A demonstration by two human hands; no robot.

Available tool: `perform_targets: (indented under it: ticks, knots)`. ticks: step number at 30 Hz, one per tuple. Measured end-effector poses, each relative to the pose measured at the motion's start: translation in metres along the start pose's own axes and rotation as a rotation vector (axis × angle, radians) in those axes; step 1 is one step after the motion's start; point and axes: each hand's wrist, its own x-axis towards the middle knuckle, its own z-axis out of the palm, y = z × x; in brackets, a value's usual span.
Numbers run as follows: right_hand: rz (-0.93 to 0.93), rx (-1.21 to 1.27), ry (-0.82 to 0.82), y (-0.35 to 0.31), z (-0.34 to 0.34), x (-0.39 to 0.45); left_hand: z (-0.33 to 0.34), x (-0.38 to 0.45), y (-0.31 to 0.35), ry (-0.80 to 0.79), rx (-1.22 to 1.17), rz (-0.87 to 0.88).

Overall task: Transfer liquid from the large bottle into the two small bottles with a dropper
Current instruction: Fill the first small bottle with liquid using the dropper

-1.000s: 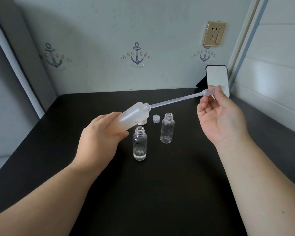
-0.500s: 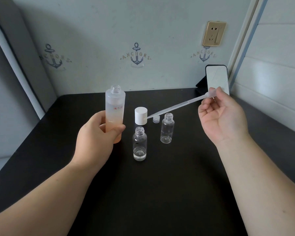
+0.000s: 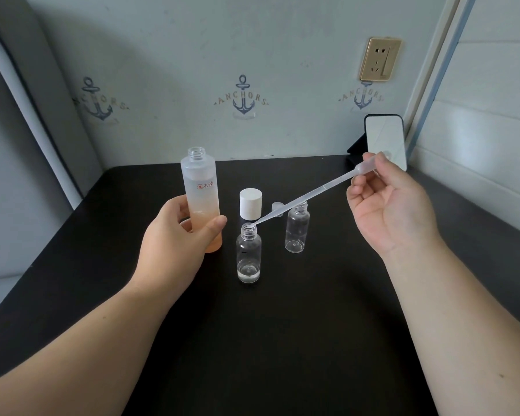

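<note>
Two small bottles stand on the black desk (image 3: 282,340), and the dropper (image 3: 309,197) is aimed at the nearer one. Its thin tip sits right at the mouth of the near small bottle (image 3: 248,254), which already has a little clear liquid at the bottom. The far small bottle (image 3: 297,229) looks empty and stands just beside it, under the dropper's stem.

The right hand (image 3: 391,205) pinches the soft bulb end of the dropper between thumb and fingertips — a narrow grip. The left hand (image 3: 174,244) is curled around the lower part of the large bottle (image 3: 201,199), which is open, upright, and lifted or resting near the desk; I cannot tell which. Its white cap (image 3: 250,203) stands behind the small bottles, and a small clear cap (image 3: 277,207) lies next to it.

To do this step well, I think the tip should go a bit inside the neck before squeezing, since the dropper lies at a low slant and a drop could run down the outside. Squeeze the bulb slowly — a hard squeeze may splash. The small bottle is light and nothing holds it, so a bump from the tip could knock it over. Keep the large bottle straight up so nothing spills from its open top.
</note>
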Motion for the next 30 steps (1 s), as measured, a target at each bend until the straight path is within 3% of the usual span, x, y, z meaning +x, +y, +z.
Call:
perform_targets:
  ticks: [6, 8, 13, 18, 24, 30]
  knots:
    - [-0.007, -0.005, -0.013, -0.001, 0.001, -0.001, -0.014, -0.011, 0.008, 0.198, -0.056, 0.103]
    - [-0.004, 0.004, -0.012, -0.001, 0.002, 0.0, -0.017, -0.016, 0.009, 0.193, -0.066, 0.171]
    - [0.003, 0.004, -0.013, -0.001, 0.0, -0.001, -0.013, -0.026, 0.01, -0.147, -0.112, 0.271]
    - [-0.004, -0.003, -0.017, -0.001, -0.001, -0.001, -0.009, -0.023, 0.007, -0.462, 0.033, 0.271]
    - [-0.008, -0.006, -0.019, -0.001, -0.001, 0.0, -0.002, -0.018, 0.004, -0.463, 0.276, 0.289]
    - [-0.002, 0.0, -0.016, -0.001, -0.001, 0.001, -0.001, -0.018, 0.002, -0.453, 0.232, 0.35]
